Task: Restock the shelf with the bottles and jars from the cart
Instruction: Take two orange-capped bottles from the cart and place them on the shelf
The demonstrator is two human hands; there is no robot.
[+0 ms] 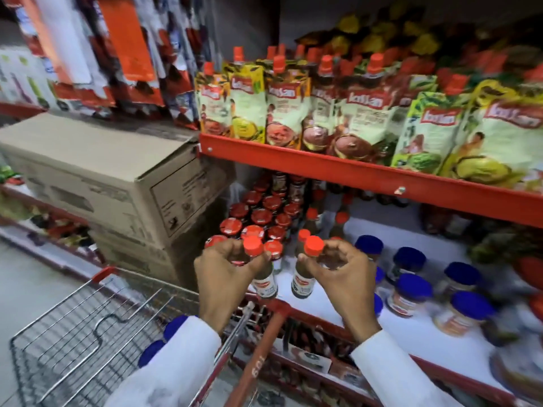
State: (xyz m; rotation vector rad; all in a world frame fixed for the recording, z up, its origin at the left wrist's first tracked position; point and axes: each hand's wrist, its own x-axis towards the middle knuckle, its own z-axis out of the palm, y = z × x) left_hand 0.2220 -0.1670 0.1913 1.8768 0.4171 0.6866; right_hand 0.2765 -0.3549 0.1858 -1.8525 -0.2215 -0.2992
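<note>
Your left hand (pixel 224 271) has its fingers (pixel 235 248) clamped around the neck of a small dark bottle (pixel 263 277) just under its orange cap, and your right hand (pixel 342 271) does the same with a second bottle (pixel 304 282), its fingers (pixel 338 248) pinched below that cap. Both bottles hang upright side by side, close but apart, over the front edge of the white shelf (pixel 417 327), with their labelled bodies below your fingers. Just beyond your left fingers stands a packed cluster of red-lidded jars (pixel 258 215), and beyond your right fingers a few more orange-capped bottles (pixel 311 221) stand in a row on the shelf. To the outer side of your right fingers, blue-lidded jars (pixel 411 292) sit spread out on the same shelf. Below your left wrist, the wire cart (pixel 82 333) with its red rim holds several blue lids (pixel 174 323) partly hidden by your white sleeve (pixel 164 365). Past your left hand, stacked cardboard boxes (pixel 117 174) stand against the shelving. Above your fingers, a red-edged upper shelf (pixel 352 171) carries a row of spouted pouches (pixel 364 116) with orange caps. The outer edges of the view are blurred.
</note>
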